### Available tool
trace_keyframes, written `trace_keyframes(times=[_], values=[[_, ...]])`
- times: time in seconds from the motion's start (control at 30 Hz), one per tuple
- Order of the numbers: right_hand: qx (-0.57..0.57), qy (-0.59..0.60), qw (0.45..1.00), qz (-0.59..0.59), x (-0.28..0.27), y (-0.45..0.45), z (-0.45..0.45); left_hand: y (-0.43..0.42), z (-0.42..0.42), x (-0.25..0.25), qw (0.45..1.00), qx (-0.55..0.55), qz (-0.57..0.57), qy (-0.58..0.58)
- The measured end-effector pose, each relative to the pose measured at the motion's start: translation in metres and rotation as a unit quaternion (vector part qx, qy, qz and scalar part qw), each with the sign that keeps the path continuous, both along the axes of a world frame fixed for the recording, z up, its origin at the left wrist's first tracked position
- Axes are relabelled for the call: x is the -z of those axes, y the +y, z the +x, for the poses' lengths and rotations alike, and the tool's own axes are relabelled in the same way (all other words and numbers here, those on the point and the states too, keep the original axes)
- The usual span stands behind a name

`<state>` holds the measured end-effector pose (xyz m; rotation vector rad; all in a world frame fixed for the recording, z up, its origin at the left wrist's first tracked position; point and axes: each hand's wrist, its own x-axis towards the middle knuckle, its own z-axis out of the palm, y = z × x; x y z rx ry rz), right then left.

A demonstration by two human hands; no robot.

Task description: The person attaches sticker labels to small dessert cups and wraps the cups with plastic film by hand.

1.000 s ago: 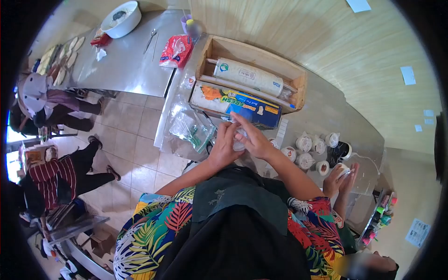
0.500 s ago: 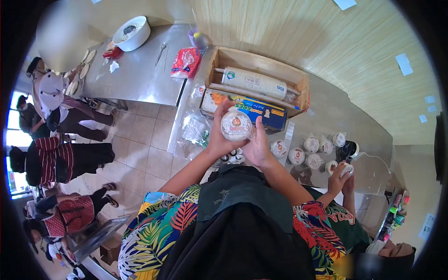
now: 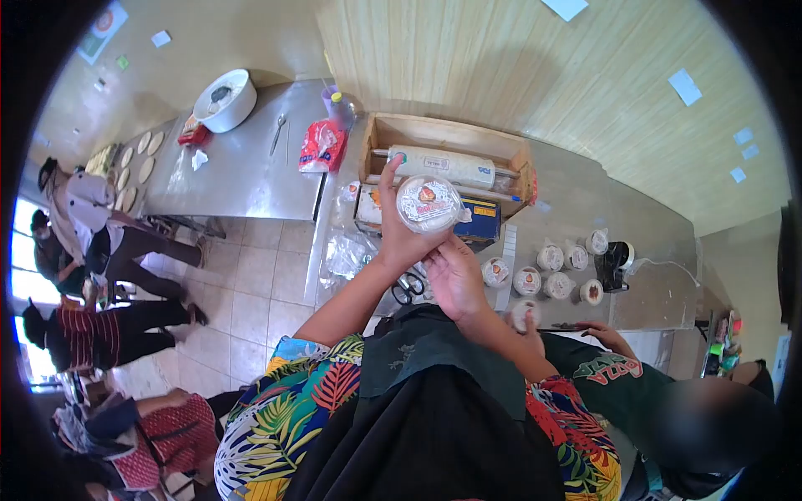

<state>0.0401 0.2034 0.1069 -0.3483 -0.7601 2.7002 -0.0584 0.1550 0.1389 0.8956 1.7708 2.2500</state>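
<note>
My left hand (image 3: 403,240) grips a round clear-wrapped tub (image 3: 428,203) from its left side and below, thumb raised along the edge. The tub is tilted with its lid towards me, and a red and orange logo shows on the lid. Just below it, my right hand (image 3: 455,280) is turned palm up, fingers loosely bent and apart, close against the left hand and the tub's underside. Its fingertips are partly hidden. Behind the tub is a wooden box (image 3: 451,127) holding a roll of cling film (image 3: 447,165). A blue carton (image 3: 480,220) is beside the tub.
Several wrapped tubs (image 3: 558,285) and a black tape dispenser (image 3: 616,265) stand on the right of the steel table. Scissors (image 3: 408,288) lie near my left forearm. A co-worker's hand (image 3: 532,332) touches another tub. A red packet (image 3: 322,146) lies at left.
My right hand has dropped from the tub's side to beneath it, while my left hand keeps hold. The co-worker's tub has moved leftward, closer to my right forearm. The view has shifted.
</note>
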Motion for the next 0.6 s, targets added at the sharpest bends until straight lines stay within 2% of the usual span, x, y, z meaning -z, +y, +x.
trace_keyframes(times=[0.07,0.13,0.2,0.23,0.3,0.37,0.4,0.43,0.5,0.53,0.6], values=[[0.037,-0.008,0.999,0.009,-0.003,-0.003,-0.002,0.004,0.002,-0.006,0.999,0.013,0.028,-0.018],[0.071,-0.018,0.997,0.014,-0.005,-0.003,-0.004,0.005,0.003,-0.014,0.995,0.020,0.048,-0.082],[0.111,-0.002,0.983,0.144,-0.002,-0.004,-0.006,0.003,0.003,-0.014,0.995,0.028,0.050,-0.087],[0.116,0.004,0.983,0.145,-0.001,-0.004,-0.005,0.003,0.004,-0.013,0.994,0.030,0.050,-0.097],[0.181,-0.030,0.949,0.258,-0.005,-0.007,-0.006,0.001,0.006,-0.014,0.996,0.032,0.027,-0.080],[0.202,-0.045,0.929,0.305,-0.014,-0.009,-0.005,0.002,0.004,-0.015,0.997,0.032,0.003,-0.066],[0.220,-0.061,0.907,0.354,-0.017,-0.011,-0.003,0.000,0.004,-0.015,0.994,0.056,0.009,-0.094],[0.224,-0.058,0.906,0.355,-0.013,-0.012,-0.004,-0.001,0.005,-0.016,0.989,0.081,0.015,-0.121],[0.276,-0.021,0.837,0.471,-0.004,-0.011,-0.005,-0.001,0.008,-0.018,0.983,0.105,0.025,-0.147],[0.280,-0.019,0.836,0.472,-0.006,-0.011,-0.006,-0.003,0.010,-0.020,0.975,0.128,0.033,-0.179],[0.385,0.016,0.658,0.647,-0.014,-0.008,-0.012,-0.004,0.010,-0.017,0.974,0.144,0.046,-0.172]])
